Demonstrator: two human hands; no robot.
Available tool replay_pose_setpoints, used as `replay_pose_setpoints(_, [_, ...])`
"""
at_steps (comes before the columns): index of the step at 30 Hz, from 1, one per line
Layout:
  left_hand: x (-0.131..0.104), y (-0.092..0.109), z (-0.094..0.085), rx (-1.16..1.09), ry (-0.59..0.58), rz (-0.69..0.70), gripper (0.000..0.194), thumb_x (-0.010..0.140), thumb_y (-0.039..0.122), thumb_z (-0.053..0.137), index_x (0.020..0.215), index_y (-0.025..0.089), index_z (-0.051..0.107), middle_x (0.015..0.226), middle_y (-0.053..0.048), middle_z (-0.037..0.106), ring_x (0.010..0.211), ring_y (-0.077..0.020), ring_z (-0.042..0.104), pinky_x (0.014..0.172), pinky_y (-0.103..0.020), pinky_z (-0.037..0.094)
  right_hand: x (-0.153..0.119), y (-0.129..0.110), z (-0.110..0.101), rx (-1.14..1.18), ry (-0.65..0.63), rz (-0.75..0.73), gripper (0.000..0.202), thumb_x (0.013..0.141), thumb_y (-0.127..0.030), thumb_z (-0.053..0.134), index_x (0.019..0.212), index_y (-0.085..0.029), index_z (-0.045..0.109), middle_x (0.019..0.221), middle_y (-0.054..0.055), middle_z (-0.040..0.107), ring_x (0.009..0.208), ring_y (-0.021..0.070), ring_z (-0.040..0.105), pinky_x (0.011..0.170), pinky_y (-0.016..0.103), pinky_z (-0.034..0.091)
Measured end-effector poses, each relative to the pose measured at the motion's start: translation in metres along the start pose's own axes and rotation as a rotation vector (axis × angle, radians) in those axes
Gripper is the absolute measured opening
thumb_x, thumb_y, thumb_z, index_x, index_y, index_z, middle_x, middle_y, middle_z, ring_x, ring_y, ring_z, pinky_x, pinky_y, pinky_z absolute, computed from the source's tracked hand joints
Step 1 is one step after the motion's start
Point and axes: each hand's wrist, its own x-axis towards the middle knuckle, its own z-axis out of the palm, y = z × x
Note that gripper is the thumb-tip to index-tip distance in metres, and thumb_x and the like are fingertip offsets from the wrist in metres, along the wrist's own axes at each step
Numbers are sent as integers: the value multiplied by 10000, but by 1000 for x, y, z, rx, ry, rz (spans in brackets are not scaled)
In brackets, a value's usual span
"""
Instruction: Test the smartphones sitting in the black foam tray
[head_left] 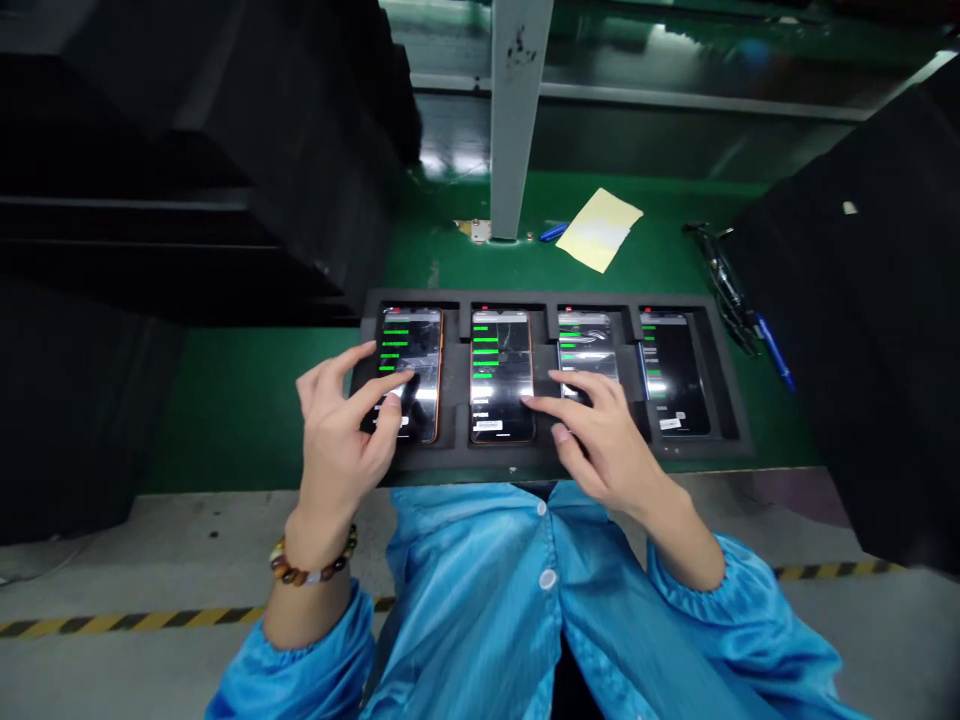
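The one camera sits on the person's head. It looks forward and down, past the front of a blue jacket (480, 590) at the bottom. The left hand (341, 425) and right hand (604, 430) are close to it. The phone tray (465, 460) lies near the middle. The green bench (240, 400) goes on past it to a grey post (517, 120) at the top, farther away. Floor (150, 550) shows low on both sides.
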Motion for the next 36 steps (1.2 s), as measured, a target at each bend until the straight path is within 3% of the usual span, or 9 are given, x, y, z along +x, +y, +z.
replay_pose_setpoints(6, [2,-4,5,29,-110,-98,427,1078,303,523,1452,298,728,1683,-132,451,1581,-406,416,1315,-677,375,38,-6,13,-70,-17,87,411,1092,-198,451,1446,-199,661,1401,121,769,1518,332,536,1230,579,401])
replay_pose_setpoints(9, [5,-5,8,57,-137,-141,474,1065,292,540,1515,338,682,1771,-105,322,1629,-444,327,1335,-704,336,48,-2,13,-96,-4,137,413,1098,-199,457,1461,-191,653,1427,118,759,1538,332,516,1257,578,372])
replay_pose_setpoints(12, [8,-7,11,63,-149,-163,498,1058,276,542,1534,362,662,1795,-97,279,1637,-468,304,1330,-731,326,51,0,14,-91,12,145,410,1106,-211,452,1463,-178,651,1446,123,746,1547,331,507,1266,574,357])
replay_pose_setpoints(16, [12,-9,12,8,-137,-167,476,1067,300,537,1521,347,671,1779,-113,330,1648,-458,308,1328,-736,325,45,-3,14,-65,54,91,416,1103,-205,433,1454,-186,655,1435,135,741,1534,330,524,1243,573,374])
replay_pose_setpoints(19, [11,-14,11,-141,-66,-207,437,1092,375,528,1499,329,680,1710,-107,468,1627,-379,398,1359,-665,319,36,-6,15,-35,78,19,422,1089,-180,431,1445,-198,658,1412,130,750,1507,321,552,1216,564,392])
replay_pose_setpoints(23, [7,-29,15,-454,50,-340,421,1084,420,570,1478,313,672,1538,-56,674,1473,-276,606,1317,-524,449,30,-6,18,-34,45,-10,406,1090,-177,442,1426,-204,669,1399,130,755,1490,321,566,1215,576,385])
replay_pose_setpoints(26, [6,-42,20,-585,70,-387,435,1055,410,639,1470,285,669,1505,-66,702,1416,-265,658,1275,-488,506,29,-5,17,-20,65,-12,397,1089,-185,462,1421,-206,679,1390,133,752,1478,327,575,1203,576,395])
replay_pose_setpoints(31, [8,-54,22,-605,48,-368,474,1026,398,691,1482,279,650,1531,-87,680,1425,-272,651,1257,-488,515,17,-1,7,4,177,13,395,1085,-197,496,1419,-242,702,1386,112,742,1449,327,604,1189,558,414])
replay_pose_setpoints(36, [15,-49,23,-460,72,-354,534,936,372,774,1447,265,663,1451,-87,718,1234,-270,714,1105,-469,583,-3,5,-2,19,317,63,373,1073,-211,530,1367,-281,747,1331,90,776,1377,333,657,1166,572,452])
